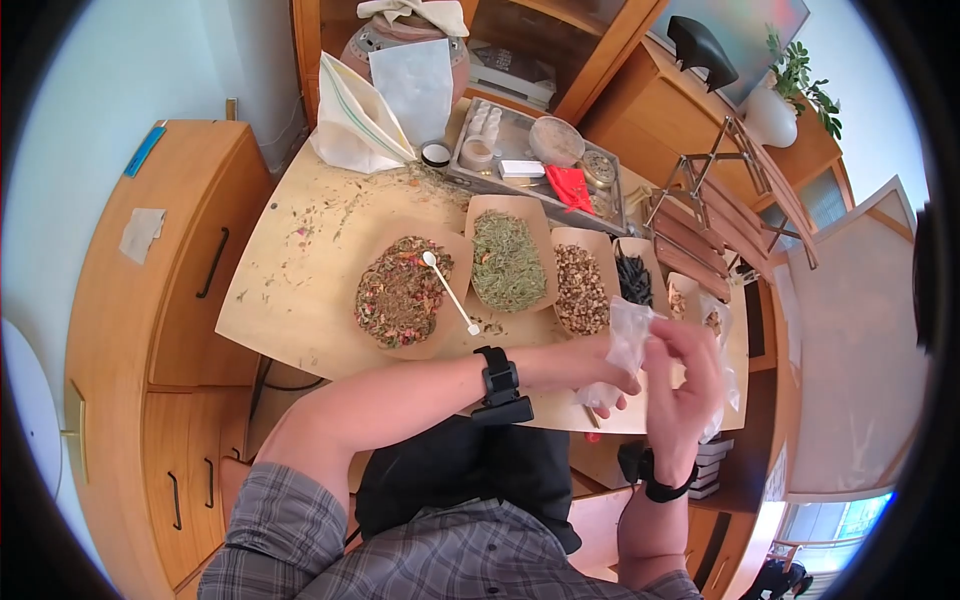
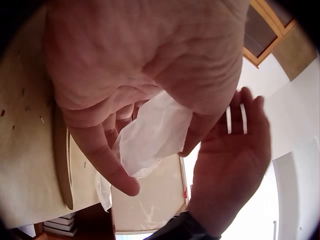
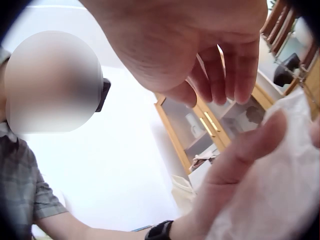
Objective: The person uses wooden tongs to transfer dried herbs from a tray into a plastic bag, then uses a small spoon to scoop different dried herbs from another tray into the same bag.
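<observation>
My left hand (image 1: 580, 364) grips a crumpled, translucent white bag (image 1: 628, 335) above the front right of the table. In the left wrist view the bag (image 2: 156, 132) sits between thumb and curled fingers, and what it contains is hidden. Right beside it is my right hand (image 1: 682, 392), raised with fingers loosely bent and nothing between them. The right wrist view shows the left thumb lying over the bag (image 3: 285, 185). Behind the hands stand paper trays: mixed dried petals and herbs (image 1: 400, 300), green dried herb (image 1: 508, 260), brown chunks (image 1: 580, 290) and dark strips (image 1: 633, 278).
A white spoon (image 1: 452, 292) lies across the petal tray. Farther back are a grey tray (image 1: 470, 182) of jars and a red pouch (image 1: 570, 188), a white zip bag (image 1: 360, 120) and a black-rimmed lid (image 1: 436, 154). A folding wooden rack (image 1: 690, 235) stands at the right.
</observation>
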